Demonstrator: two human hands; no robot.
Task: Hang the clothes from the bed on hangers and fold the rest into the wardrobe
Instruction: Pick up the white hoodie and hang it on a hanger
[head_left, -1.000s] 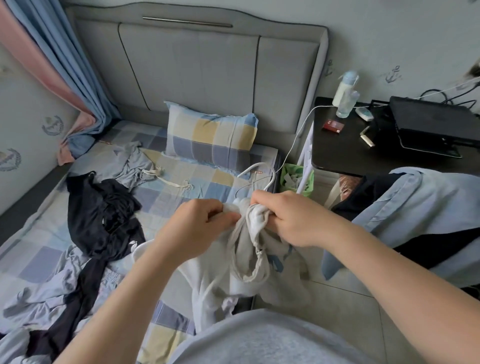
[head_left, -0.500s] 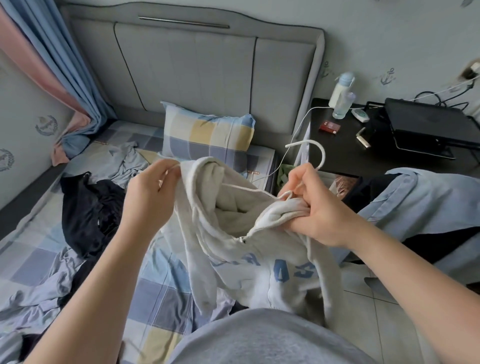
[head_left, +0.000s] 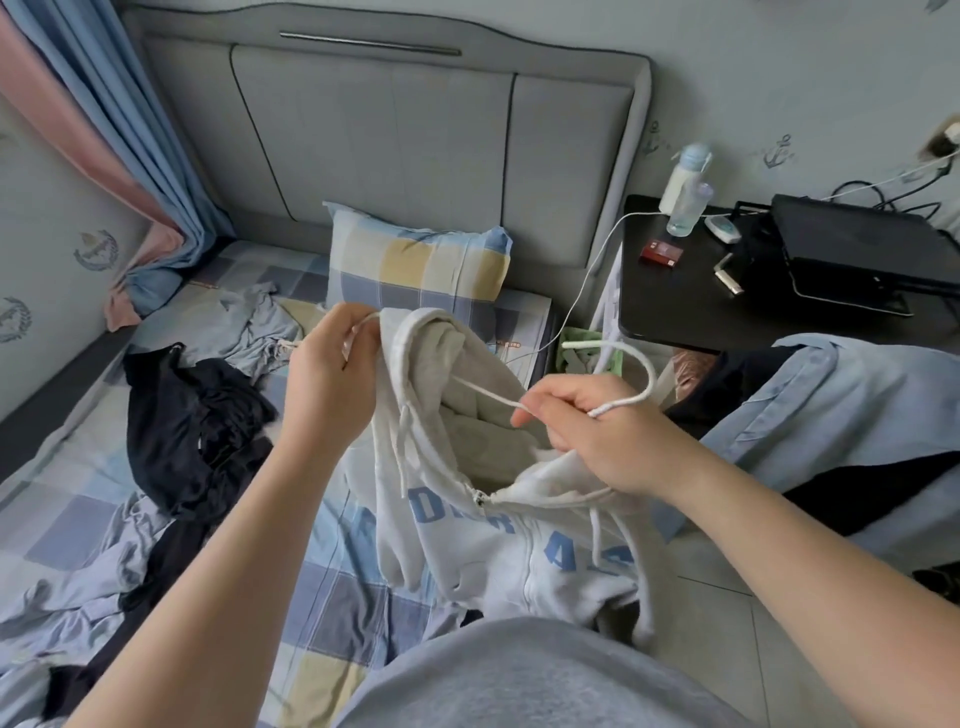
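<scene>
The left hand pinches one shoulder of the white hoodie. The right hand grips the hanger at its neck, together with the collar, over the edge of the bed. The hanger arm could slip out of the slack shoulder, or the drawstrings could snag. On the right, the bench corner and a cable are close. There is open room over the bed.
</scene>
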